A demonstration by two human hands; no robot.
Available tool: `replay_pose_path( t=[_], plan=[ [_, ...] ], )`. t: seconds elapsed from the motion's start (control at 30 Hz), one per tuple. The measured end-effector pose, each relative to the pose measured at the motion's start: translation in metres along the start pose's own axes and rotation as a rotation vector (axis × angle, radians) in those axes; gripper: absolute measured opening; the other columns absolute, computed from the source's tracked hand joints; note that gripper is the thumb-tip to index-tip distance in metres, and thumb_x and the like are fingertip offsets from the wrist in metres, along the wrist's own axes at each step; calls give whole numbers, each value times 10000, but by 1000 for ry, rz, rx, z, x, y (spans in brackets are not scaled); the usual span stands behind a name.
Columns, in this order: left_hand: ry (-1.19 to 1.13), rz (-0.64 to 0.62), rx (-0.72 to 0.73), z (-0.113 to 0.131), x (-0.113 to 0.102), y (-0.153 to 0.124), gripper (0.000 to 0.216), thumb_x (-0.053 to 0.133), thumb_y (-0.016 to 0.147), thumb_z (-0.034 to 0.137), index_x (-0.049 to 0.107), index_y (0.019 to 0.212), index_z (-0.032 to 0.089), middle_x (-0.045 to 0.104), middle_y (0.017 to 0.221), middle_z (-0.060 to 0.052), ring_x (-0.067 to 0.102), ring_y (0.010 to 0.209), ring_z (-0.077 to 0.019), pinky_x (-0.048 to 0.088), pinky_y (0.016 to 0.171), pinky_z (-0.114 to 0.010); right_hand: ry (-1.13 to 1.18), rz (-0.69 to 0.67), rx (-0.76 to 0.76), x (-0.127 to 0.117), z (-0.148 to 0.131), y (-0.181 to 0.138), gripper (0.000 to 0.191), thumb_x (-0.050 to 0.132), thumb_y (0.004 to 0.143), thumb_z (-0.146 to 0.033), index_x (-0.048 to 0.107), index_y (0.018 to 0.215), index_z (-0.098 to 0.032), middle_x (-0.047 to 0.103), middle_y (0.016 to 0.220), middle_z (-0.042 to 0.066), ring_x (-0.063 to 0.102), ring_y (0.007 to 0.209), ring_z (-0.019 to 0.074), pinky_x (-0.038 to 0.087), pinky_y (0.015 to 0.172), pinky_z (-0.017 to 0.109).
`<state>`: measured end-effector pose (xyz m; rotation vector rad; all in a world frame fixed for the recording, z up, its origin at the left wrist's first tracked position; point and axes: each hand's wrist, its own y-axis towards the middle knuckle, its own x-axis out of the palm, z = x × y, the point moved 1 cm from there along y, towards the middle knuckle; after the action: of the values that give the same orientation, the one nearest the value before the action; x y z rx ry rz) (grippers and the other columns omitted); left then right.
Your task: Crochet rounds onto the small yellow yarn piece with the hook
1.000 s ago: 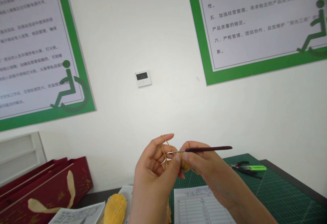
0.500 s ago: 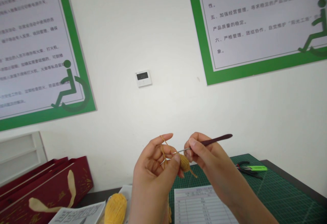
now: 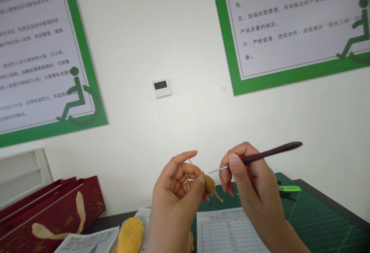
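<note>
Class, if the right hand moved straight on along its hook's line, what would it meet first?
Probably the mustard yarn piece pinched in the left hand, just ahead of the hook, though depth is unclear here.

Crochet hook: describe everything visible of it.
The crochet hook has a dark maroon handle and a thin, silvery, apparently metal shaft. The right hand holds it near where they meet, handle slanting up to the right. Its tip points down-left by the mustard yarn piece; whether they touch is unclear.
</note>
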<state>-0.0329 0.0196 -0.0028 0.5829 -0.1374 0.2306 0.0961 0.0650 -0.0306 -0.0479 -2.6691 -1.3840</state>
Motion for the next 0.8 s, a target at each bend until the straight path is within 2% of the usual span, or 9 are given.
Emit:
replay_pose_path(
  t=[0.03,0.1,0.17,0.47,0.67,0.8],
  plan=[
    [0,0,0,0,0,0,322,783,787,135,697,1096,164,639,704,34,606,536,-116,476,526,-231,143,4,79,3,0,1,289,408,1069,-414,482,842,-251,523,555,-74,524,444,105,413,422,221],
    [-3,1,-1,0,1,-1,331,785,788,137,694,1105,164,640,703,33,605,540,-115,477,528,-231,320,-4,137,9,0,3,313,431,1060,-453,463,825,-250,501,523,-86,560,441,107,438,405,205],
    [-10,-3,0,0,1,-1,348,789,787,141,686,1118,166,641,701,34,605,541,-118,474,525,-232,388,-11,152,11,1,5,310,468,1049,-459,467,825,-244,506,508,-88,587,448,107,459,409,196],
    [-16,-36,0,-3,3,2,588,788,783,125,559,1325,126,669,712,25,591,544,-126,489,512,-240,395,-26,160,7,3,4,321,472,1053,-449,464,814,-235,568,513,-75,592,430,98,478,431,207],
    [-67,-30,6,-6,5,2,775,797,767,80,442,1452,147,677,685,34,520,506,-90,398,459,-181,445,-13,172,6,6,3,317,496,1050,-426,480,805,-226,573,526,-71,602,436,85,457,419,172],
    [-111,-36,11,-7,5,2,775,784,778,46,437,1459,175,687,697,34,523,528,-76,382,485,-164,467,-6,181,7,8,3,319,508,1042,-435,487,802,-226,569,522,-68,576,424,85,455,414,177]
  ],
)
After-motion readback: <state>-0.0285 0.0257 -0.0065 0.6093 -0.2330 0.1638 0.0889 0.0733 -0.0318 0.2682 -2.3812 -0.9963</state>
